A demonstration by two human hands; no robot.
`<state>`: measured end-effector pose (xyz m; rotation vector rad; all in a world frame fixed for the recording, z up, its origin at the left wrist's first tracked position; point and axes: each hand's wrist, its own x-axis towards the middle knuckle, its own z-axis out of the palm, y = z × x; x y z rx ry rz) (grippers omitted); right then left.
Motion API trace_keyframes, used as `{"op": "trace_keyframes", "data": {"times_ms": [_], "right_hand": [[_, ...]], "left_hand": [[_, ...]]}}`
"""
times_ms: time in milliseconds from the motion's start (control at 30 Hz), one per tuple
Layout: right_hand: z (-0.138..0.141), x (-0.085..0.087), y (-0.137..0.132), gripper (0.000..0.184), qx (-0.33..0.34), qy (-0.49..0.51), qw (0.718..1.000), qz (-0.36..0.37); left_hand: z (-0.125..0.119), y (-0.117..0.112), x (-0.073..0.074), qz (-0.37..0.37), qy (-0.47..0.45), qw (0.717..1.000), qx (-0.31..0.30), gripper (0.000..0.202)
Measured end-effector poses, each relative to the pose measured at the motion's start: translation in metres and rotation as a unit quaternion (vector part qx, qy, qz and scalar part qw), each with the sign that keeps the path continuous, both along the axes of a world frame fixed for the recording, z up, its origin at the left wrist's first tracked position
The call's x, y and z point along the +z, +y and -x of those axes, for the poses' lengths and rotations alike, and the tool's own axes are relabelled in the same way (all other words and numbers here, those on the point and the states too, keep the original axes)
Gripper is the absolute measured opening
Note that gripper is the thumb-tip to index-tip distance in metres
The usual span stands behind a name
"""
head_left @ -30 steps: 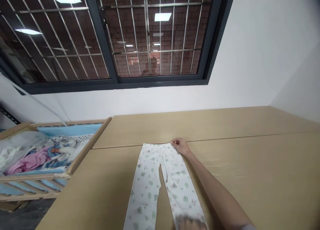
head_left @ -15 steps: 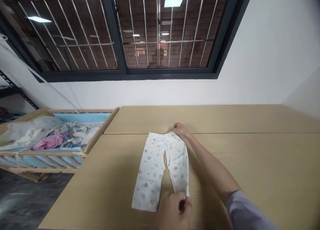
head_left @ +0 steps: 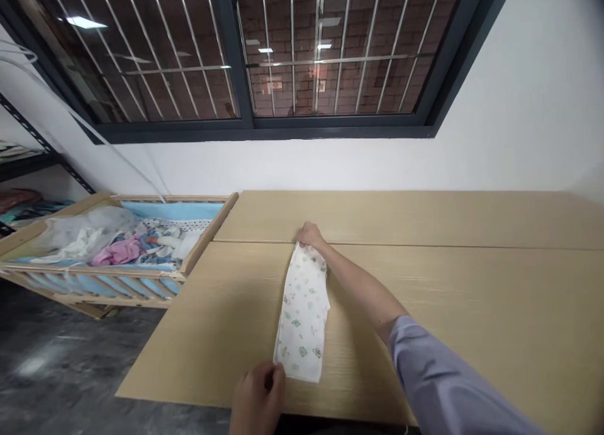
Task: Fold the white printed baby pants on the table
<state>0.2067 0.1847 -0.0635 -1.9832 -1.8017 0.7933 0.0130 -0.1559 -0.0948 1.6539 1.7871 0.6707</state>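
Note:
A small pair of white baby pants (head_left: 304, 315) with a green and grey print lies on the tabletop, one leg over the other in a narrow strip. At the far end, my right hand (head_left: 310, 233) is closed on the waist edge, its arm stretched across the table in a lilac sleeve. Near the table's front edge, my left hand (head_left: 259, 391) pinches the left corner of the leg hem between thumb and finger. The lower leg layer is mostly hidden under the upper one.
The wooden tabletop (head_left: 448, 315) has a seam across it and meets the white wall below a barred window (head_left: 330, 70). To the left stands a wooden crib (head_left: 198, 249) with blue lining, holding a pink cloth (head_left: 117, 251) and other fabrics. A dark shelf (head_left: 28, 164) is behind it.
The pants were spread flat with both legs apart; now the right leg lies over the left. Both my hands have moved leftward with the fabric. The view has shifted slightly.

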Motion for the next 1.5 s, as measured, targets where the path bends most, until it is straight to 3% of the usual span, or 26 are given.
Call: {"op": "trace_keyframes", "data": {"times_ms": [100, 200, 267, 333, 400, 500, 567, 633, 700, 767, 933, 1067, 1200, 1300, 1367, 1500], "right_hand": [[0.01, -0.003, -0.005, 0.006, 0.01, -0.023, 1.0, -0.004], [0.015, 0.001, -0.022, 0.028, 0.019, -0.041, 0.997, -0.055], [0.017, 0.007, -0.043, 0.039, 0.038, -0.049, 0.993, -0.096], [0.018, 0.011, -0.075, 0.045, 0.125, -0.049, 0.98, -0.146], [0.018, 0.013, -0.115, 0.055, 0.283, -0.038, 0.938, -0.198], [0.015, 0.007, -0.18, 0.063, 0.497, -0.02, 0.841, -0.213], [0.011, -0.003, -0.213, 0.063, 0.571, -0.01, 0.799, -0.191], [0.008, -0.016, -0.232, 0.062, 0.601, -0.001, 0.78, -0.174], [0.006, -0.03, -0.232, 0.062, 0.603, 0.001, 0.779, -0.171], [0.003, -0.043, -0.214, 0.061, 0.589, -0.011, 0.789, -0.174], [-0.015, -0.066, -0.119, 0.064, 0.483, -0.075, 0.855, -0.172], [-0.035, -0.071, -0.046, 0.067, 0.412, -0.12, 0.886, -0.176], [-0.042, -0.067, -0.013, 0.065, 0.395, -0.134, 0.891, -0.18], [-0.038, -0.059, -0.016, 0.063, 0.39, -0.125, 0.893, -0.188], [-0.033, -0.05, -0.036, 0.063, 0.374, -0.104, 0.896, -0.214], [-0.028, -0.023, -0.121, 0.053, 0.355, -0.039, 0.893, -0.275]], "left_hand": [[0.006, 0.001, -0.004, 0.016, 0.106, 0.994, 0.007, 0.042], [0.007, -0.001, 0.001, 0.022, 0.22, 0.975, 0.031, 0.04], [0.004, -0.003, 0.004, -0.07, 0.252, 0.965, 0.032, 0.036], [-0.001, -0.006, 0.003, -0.225, 0.239, 0.944, -0.013, 0.026], [-0.008, -0.009, -0.004, -0.335, 0.229, 0.91, -0.085, 0.024], [-0.017, -0.013, -0.026, -0.394, 0.267, 0.868, -0.144, 0.045], [-0.019, -0.016, -0.044, -0.414, 0.298, 0.846, -0.156, 0.05], [-0.017, -0.018, -0.057, -0.425, 0.321, 0.83, -0.168, 0.053], [-0.013, -0.018, -0.062, -0.425, 0.346, 0.815, -0.188, 0.057], [-0.01, -0.017, -0.059, -0.426, 0.37, 0.799, -0.208, 0.063], [-0.009, -0.013, -0.048, -0.436, 0.392, 0.778, -0.226, 0.072], [-0.01, -0.013, -0.047, -0.433, 0.401, 0.776, -0.224, 0.072], [-0.011, -0.016, -0.057, -0.429, 0.405, 0.775, -0.228, 0.072], [-0.01, -0.015, -0.063, -0.434, 0.38, 0.79, -0.208, 0.069], [-0.004, -0.011, -0.06, -0.435, 0.34, 0.809, -0.204, 0.061], [0.017, 0.003, -0.041, -0.403, 0.252, 0.848, -0.234, 0.045]]}}
